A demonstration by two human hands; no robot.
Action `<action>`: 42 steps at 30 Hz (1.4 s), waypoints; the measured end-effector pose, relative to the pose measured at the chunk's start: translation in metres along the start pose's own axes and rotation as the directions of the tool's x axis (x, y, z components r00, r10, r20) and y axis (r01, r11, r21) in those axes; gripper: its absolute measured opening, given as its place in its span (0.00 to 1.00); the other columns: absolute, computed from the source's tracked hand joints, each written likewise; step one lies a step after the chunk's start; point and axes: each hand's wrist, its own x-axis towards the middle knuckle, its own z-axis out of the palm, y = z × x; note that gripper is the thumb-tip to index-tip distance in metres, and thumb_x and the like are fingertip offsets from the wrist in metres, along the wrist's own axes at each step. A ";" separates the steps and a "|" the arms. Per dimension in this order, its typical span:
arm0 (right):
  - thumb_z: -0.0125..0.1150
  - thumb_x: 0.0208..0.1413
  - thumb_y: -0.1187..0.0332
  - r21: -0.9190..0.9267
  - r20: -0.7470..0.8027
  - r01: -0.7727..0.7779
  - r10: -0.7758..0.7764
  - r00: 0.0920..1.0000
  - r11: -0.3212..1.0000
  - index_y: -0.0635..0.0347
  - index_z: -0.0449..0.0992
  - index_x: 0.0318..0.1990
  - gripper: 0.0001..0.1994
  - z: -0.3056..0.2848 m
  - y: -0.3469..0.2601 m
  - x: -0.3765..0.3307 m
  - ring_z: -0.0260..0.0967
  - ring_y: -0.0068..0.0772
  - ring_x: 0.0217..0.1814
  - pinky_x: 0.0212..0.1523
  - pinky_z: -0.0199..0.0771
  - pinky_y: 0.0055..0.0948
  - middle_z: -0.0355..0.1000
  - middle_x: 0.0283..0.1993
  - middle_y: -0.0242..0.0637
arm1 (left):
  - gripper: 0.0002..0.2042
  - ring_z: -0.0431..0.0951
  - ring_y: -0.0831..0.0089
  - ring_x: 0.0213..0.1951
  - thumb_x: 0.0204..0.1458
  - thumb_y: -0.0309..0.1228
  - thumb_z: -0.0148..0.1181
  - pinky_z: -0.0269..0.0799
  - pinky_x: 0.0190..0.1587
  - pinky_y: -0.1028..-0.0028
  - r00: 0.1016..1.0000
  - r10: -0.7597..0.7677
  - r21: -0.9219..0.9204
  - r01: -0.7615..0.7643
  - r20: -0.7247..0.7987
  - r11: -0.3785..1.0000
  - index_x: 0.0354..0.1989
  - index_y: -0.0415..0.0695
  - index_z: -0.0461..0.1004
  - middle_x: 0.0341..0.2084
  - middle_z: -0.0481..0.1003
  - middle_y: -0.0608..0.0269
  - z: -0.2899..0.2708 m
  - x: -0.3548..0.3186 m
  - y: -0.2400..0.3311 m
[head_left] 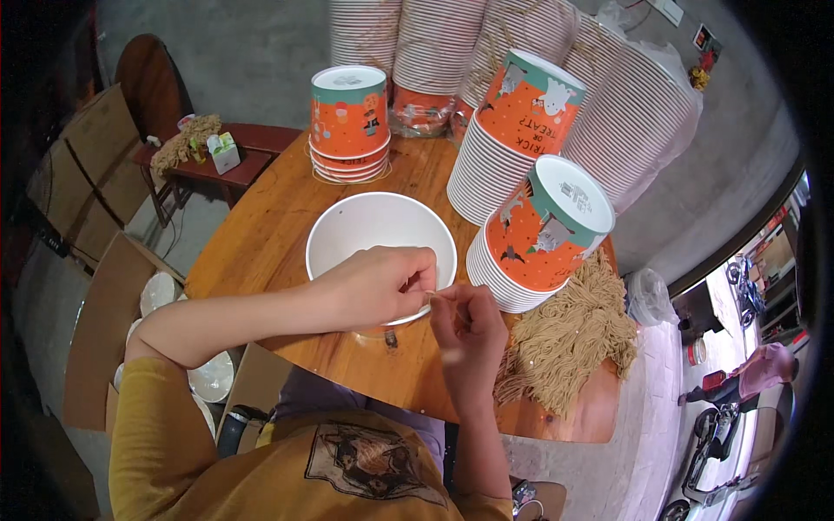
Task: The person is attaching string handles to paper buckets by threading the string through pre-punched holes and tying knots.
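A white paper bucket [360, 227] sits with its open mouth toward me on the wooden table. My left hand [382, 282] reaches across its mouth, fingers curled closed at the right part of the rim. Just outside that rim my right hand [469, 326] pinches close to the left fingertips. Between the two hands shows a bit of thin tan cord [428, 298]; most of it is hidden by the fingers. To the right of my right hand lies a heap of tan cords [573, 334].
Upside-down stacks of orange-and-green printed buckets stand at right [543, 230], behind it [530, 104] and at back left [349, 113]. Tall wrapped stacks [638, 113] line the wall. A cardboard box [113, 347] with white buckets stands left; a red bench [261, 143] lies beyond.
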 end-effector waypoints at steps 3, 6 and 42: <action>0.67 0.49 0.76 -0.046 0.005 0.027 -0.027 1.000 0.999 0.60 0.74 0.34 0.08 0.000 -0.003 0.000 0.62 0.25 0.23 0.26 0.66 0.25 0.69 0.30 0.33 | 0.05 0.72 0.74 0.30 0.52 0.27 0.57 0.69 0.36 0.72 0.980 -0.199 -0.064 0.201 0.028 0.977 0.33 0.40 0.70 0.27 0.72 0.62 0.002 -0.002 0.002; 0.67 0.49 0.76 -0.081 -0.004 0.054 -0.055 0.998 0.995 0.60 0.74 0.34 0.08 -0.001 -0.007 -0.001 0.63 0.26 0.23 0.25 0.66 0.26 0.69 0.30 0.34 | 0.05 0.73 0.76 0.31 0.53 0.26 0.57 0.69 0.36 0.73 0.992 -0.129 -0.237 0.123 -0.009 0.964 0.34 0.39 0.70 0.26 0.73 0.63 0.009 -0.001 -0.014; 0.64 0.51 0.79 0.104 -0.042 -0.016 0.021 0.999 0.994 0.63 0.71 0.35 0.07 0.004 0.001 -0.011 0.64 0.20 0.27 0.28 0.65 0.20 0.67 0.31 0.32 | 0.04 0.66 0.83 0.30 0.51 0.22 0.57 0.65 0.38 0.81 0.986 -0.162 -0.572 0.152 0.034 0.806 0.34 0.41 0.70 0.25 0.68 0.72 0.015 0.003 -0.016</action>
